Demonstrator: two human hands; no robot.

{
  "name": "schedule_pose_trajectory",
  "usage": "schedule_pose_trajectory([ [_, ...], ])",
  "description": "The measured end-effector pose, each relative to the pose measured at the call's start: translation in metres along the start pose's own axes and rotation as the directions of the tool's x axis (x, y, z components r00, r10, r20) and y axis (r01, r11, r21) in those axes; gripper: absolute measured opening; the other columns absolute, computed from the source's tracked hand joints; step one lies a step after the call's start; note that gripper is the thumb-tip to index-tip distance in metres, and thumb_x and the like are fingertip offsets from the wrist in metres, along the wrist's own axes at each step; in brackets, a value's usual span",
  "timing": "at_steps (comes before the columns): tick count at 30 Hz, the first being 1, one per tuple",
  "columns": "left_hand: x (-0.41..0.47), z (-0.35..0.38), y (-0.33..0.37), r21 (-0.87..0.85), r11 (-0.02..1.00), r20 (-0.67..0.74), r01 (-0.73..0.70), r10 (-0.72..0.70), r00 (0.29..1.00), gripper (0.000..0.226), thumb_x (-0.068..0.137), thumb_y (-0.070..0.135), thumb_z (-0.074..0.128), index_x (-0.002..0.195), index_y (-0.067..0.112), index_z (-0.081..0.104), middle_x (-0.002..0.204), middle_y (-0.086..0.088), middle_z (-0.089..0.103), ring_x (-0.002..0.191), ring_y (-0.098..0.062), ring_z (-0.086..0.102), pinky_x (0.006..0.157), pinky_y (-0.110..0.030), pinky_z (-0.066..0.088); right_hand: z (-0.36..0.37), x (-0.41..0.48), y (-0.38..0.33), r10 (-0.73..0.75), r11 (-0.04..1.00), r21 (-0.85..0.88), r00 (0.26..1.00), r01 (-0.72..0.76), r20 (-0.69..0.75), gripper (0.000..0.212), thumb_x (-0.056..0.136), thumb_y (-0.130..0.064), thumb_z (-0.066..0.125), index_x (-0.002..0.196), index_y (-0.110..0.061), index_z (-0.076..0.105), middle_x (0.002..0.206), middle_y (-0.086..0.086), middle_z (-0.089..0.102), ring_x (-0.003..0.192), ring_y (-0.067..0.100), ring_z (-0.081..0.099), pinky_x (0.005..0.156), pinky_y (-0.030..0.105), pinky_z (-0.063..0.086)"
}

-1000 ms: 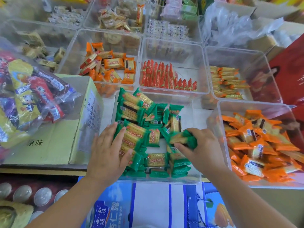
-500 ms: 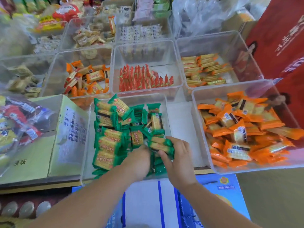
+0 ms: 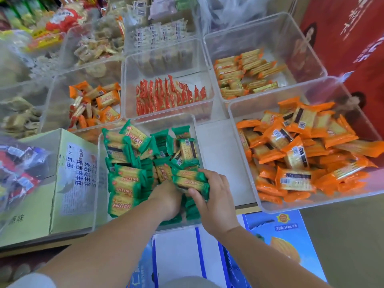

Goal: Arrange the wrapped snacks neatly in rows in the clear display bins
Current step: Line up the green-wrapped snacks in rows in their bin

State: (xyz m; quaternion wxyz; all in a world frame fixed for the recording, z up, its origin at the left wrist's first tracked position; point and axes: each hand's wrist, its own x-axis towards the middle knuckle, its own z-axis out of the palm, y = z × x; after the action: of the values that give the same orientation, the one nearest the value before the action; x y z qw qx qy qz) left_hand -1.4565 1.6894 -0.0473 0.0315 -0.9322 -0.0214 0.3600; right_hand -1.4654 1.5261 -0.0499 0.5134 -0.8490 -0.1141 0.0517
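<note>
A clear bin point(image 3: 97, 177) in front of me holds green-wrapped cracker packs point(image 3: 126, 175), some stacked flat on its left side, others jumbled at the back. My right hand point(image 3: 216, 200) grips two or three green packs point(image 3: 190, 181) at the bin's near right. My left hand point(image 3: 166, 199) reaches down among the packs beside it; its fingers are buried and hidden. To the right, a larger clear bin point(image 3: 245, 163) is heaped with orange-wrapped packs point(image 3: 299, 154).
Behind stand clear bins with red packets in a row point(image 3: 170, 96), orange biscuits point(image 3: 95, 104) and yellow bars point(image 3: 245, 71). A green carton point(image 3: 68, 183) with a bagged snack load sits left. Red boxes point(image 3: 353, 38) stand right, a blue carton point(image 3: 286, 242) below.
My left hand left the stacked packs on the left and moved right, next to my right hand. The right hand carried its green packs lower into the bin. The view shifted right.
</note>
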Motion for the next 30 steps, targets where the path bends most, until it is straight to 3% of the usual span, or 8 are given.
schedule_pose_trajectory([
  [3, -0.008, -0.010, -0.006, -0.061, 0.996, -0.058, 0.071, -0.074, 0.996, 0.015, 0.096, 0.025, 0.058, 0.107, 0.020, 0.065, 0.107, -0.004, 0.065, 0.095, -0.025, 0.061, 0.075, -0.033, 0.047, 0.000, -0.001, 0.000, 0.013, 0.999, 0.034, 1.000, -0.013, -0.006, 0.049, 0.090, -0.058, 0.049, 0.134, -0.035, 0.044, 0.118, -0.024, 0.048, 0.115, 0.004, 0.046, 0.093, 0.025, 0.046],
  [9, -0.036, -0.001, -0.024, -0.361, 0.932, -0.088, -0.036, 0.004, 0.996, 0.024, 0.090, 0.027, 0.070, 0.100, 0.033, 0.049, 0.095, 0.008, 0.061, 0.081, -0.017, 0.056, 0.071, -0.030, 0.044, 0.000, -0.001, 0.000, 0.001, 0.999, 0.050, 1.000, -0.001, -0.001, 0.049, 0.090, -0.058, 0.049, 0.133, -0.036, 0.044, 0.115, -0.029, 0.041, 0.114, 0.005, 0.046, 0.093, 0.026, 0.047],
  [12, -0.051, 0.012, -0.027, -0.382, 0.922, -0.040, -0.063, 0.051, 0.998, 0.035, 0.097, 0.022, 0.057, 0.128, 0.037, 0.050, 0.120, -0.001, 0.064, 0.095, -0.022, 0.060, 0.076, -0.034, 0.048, 0.000, -0.001, 0.001, -0.012, 0.999, 0.037, 1.000, 0.011, 0.013, 0.049, 0.091, -0.059, 0.048, 0.133, -0.036, 0.042, 0.116, -0.026, 0.042, 0.115, 0.007, 0.046, 0.094, 0.028, 0.047],
  [15, -0.060, 0.021, -0.027, -0.436, 0.898, -0.024, -0.062, 0.057, 0.998, 0.034, 0.103, 0.045, 0.045, 0.131, 0.031, 0.058, 0.123, 0.001, 0.062, 0.109, -0.020, 0.057, 0.091, -0.037, 0.048, -0.001, 0.000, 0.001, -0.023, 1.000, 0.003, 1.000, 0.023, 0.021, 0.048, 0.092, -0.053, 0.054, 0.133, -0.031, 0.045, 0.119, -0.017, 0.051, 0.115, 0.009, 0.046, 0.094, 0.034, 0.049],
  [20, -0.078, 0.029, -0.024, -0.175, 0.975, -0.182, -0.134, 0.102, 0.978, 0.062, 0.100, 0.063, 0.024, 0.137, 0.025, 0.054, 0.116, 0.004, 0.054, 0.112, -0.020, 0.046, 0.095, -0.037, 0.041, -0.001, 0.003, -0.002, -0.090, 0.982, -0.166, 0.996, 0.093, 0.024, 0.046, 0.092, -0.053, 0.054, 0.131, -0.027, 0.051, 0.119, -0.012, 0.060, 0.111, 0.014, 0.047, 0.091, 0.036, 0.045],
  [26, -0.098, 0.037, -0.032, -0.031, 0.980, -0.268, -0.196, 0.181, 0.946, 0.083, 0.092, 0.079, 0.013, 0.154, 0.028, 0.035, 0.147, 0.007, 0.049, 0.128, -0.021, 0.042, 0.104, -0.040, 0.035, -0.003, 0.017, -0.025, -0.360, 0.791, -0.494, 0.928, 0.361, 0.102, 0.047, 0.086, -0.055, 0.068, 0.123, -0.026, 0.067, 0.108, -0.011, 0.070, 0.108, 0.024, 0.051, 0.084, 0.040, 0.036],
  [28, -0.102, 0.042, -0.038, -0.012, 0.977, -0.232, -0.214, 0.205, 0.951, 0.087, 0.090, 0.080, 0.021, 0.159, 0.027, 0.023, 0.159, 0.004, 0.036, 0.138, -0.022, 0.033, 0.111, -0.041, 0.028, 0.005, 0.030, -0.039, -0.395, 0.767, -0.450, 0.889, 0.458, 0.231, 0.050, 0.085, -0.050, 0.071, 0.127, -0.024, 0.065, 0.109, -0.007, 0.069, 0.105, 0.025, 0.055, 0.085, 0.040, 0.045],
  [30, -0.104, 0.046, -0.042, -0.064, 0.968, -0.216, -0.242, 0.223, 0.951, 0.088, 0.092, 0.078, 0.029, 0.161, 0.025, 0.016, 0.165, 0.001, 0.024, 0.145, -0.022, 0.025, 0.117, -0.040, 0.021, 0.021, 0.042, -0.052, -0.243, 0.802, -0.408, 0.862, 0.437, 0.445, 0.050, 0.089, -0.043, 0.069, 0.134, -0.024, 0.058, 0.119, -0.002, 0.063, 0.110, 0.025, 0.053, 0.089, 0.041, 0.051],
])
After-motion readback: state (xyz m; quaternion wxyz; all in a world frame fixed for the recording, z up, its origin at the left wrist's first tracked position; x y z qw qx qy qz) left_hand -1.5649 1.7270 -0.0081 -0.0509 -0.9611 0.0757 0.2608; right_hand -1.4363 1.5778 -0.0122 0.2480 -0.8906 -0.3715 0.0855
